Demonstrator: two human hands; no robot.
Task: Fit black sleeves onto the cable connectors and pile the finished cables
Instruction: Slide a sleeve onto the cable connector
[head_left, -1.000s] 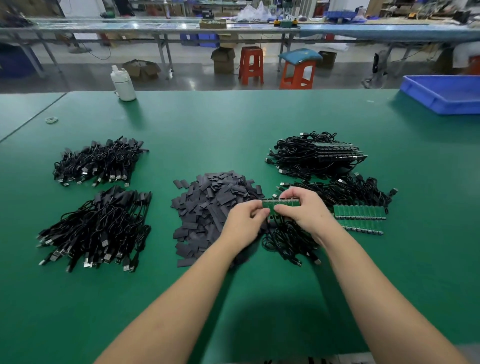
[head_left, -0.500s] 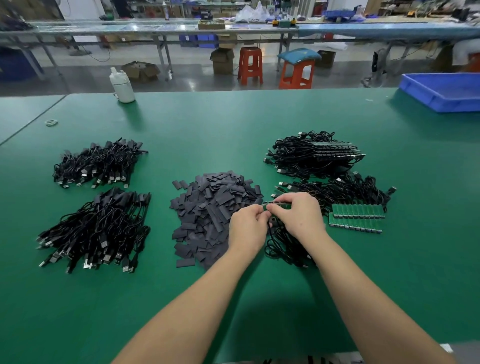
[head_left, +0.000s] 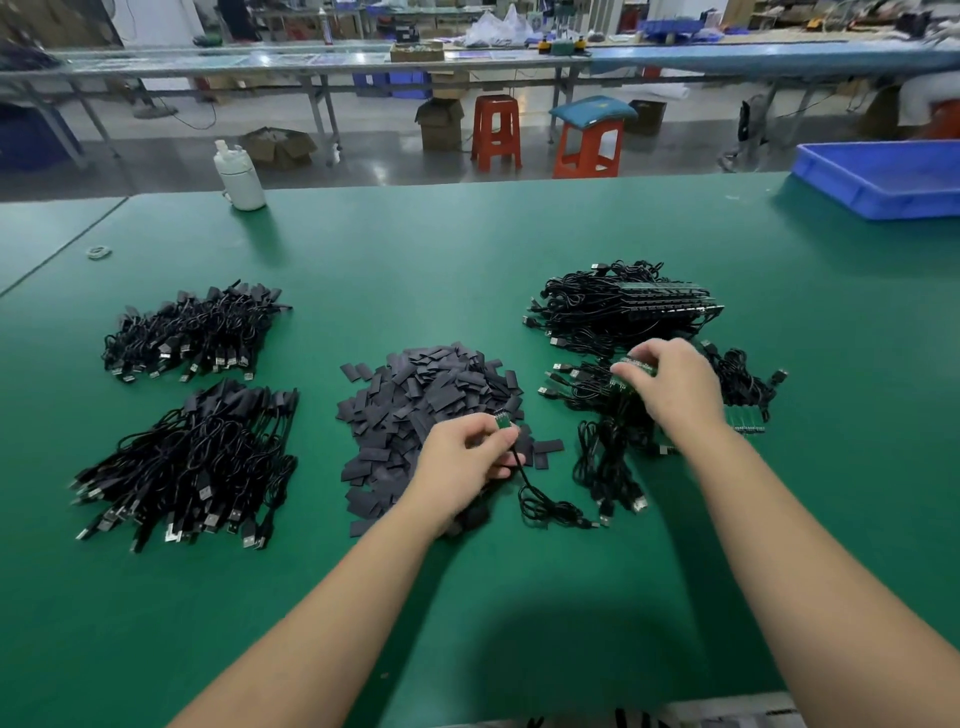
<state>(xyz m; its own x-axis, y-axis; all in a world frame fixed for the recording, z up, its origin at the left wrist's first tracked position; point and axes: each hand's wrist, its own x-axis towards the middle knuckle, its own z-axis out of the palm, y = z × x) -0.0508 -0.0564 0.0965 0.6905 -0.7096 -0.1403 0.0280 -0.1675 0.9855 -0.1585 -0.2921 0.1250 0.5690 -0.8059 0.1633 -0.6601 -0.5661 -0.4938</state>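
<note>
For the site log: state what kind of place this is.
Most likely a factory assembly floor. A long green workbench carries sorted piles of black cables and loose black sleeves; rows of long benches, plastic stools and a blue parts bin stand behind.

Green work table (head_left: 467, 249) in a workshop with a glossy grey floor (head_left: 363, 156). Beyond it: two orange plastic stools (head_left: 496, 132), one topped by a teal cushion (head_left: 592, 110); cardboard boxes (head_left: 440, 123); long metal-legged benches (head_left: 311, 57).

White bottle (head_left: 239, 177), blue tray (head_left: 883, 179)
</note>
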